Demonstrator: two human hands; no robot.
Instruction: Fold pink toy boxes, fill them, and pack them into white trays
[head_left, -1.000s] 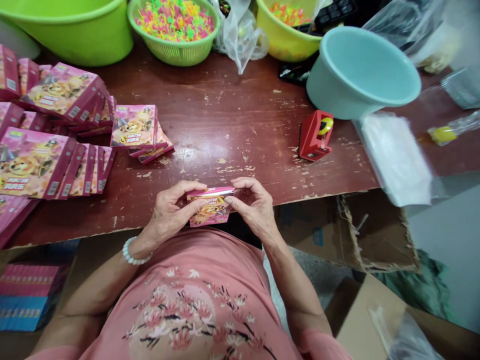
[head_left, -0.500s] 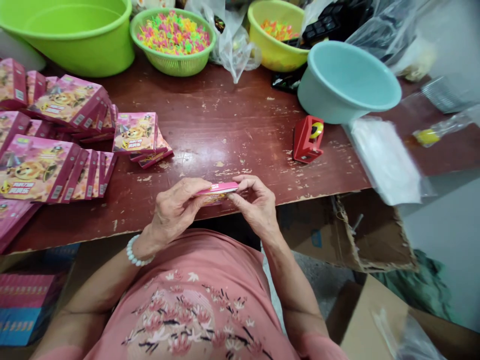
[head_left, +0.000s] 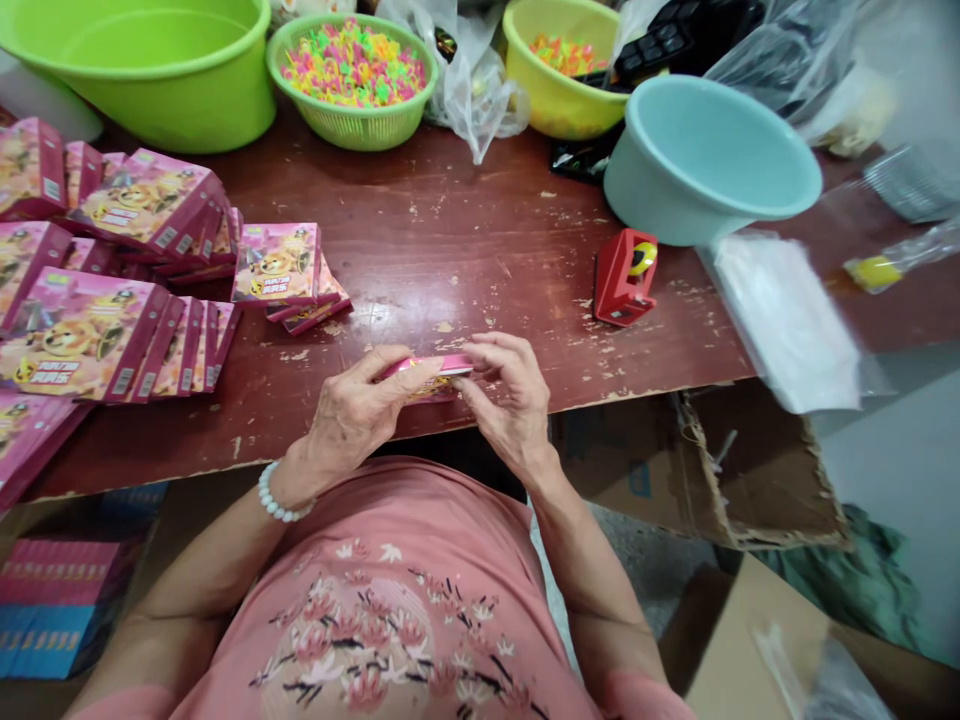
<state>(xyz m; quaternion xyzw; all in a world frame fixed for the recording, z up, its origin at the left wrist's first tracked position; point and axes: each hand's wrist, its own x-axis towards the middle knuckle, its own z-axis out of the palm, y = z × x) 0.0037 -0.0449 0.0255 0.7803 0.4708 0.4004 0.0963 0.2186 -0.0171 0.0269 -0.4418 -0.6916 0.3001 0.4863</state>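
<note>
Since the first of the earlier frames, the small box (head_left: 454,364) has tipped in our hands: its printed front was turned up toward us, and now a narrow pink side is uppermost. Compared with half a second ago, our left thumb has come up from below onto the box.

Our left hand (head_left: 354,415) has the surer grip, thumb along the upper part and fingers behind, pinching the box at its left end. Our right hand (head_left: 511,405) curves about the other end, fingers bent and the thumb apart from them; we cannot tell whether these fingertips press the card or only rest by it. A pale strip shows along the pink side, just beside the right thumb. The box sits between both hands, over the front edge of the table (head_left: 420,215).

We judge it to be thin printed card: light, fairly stiff along its folds, easily dented across its broad faces, perhaps a little slick where it shines. It should be held best by the ends, thumb on one face and fingers on the other, with gentle pressure so the corners do not crush.

Beyond the left grip and further left lies a short pile of like boxes (head_left: 276,262), with larger stacks (head_left: 67,335) past it. A red tape dispenser (head_left: 619,290) stands beyond the right grip, off to its right.
</note>
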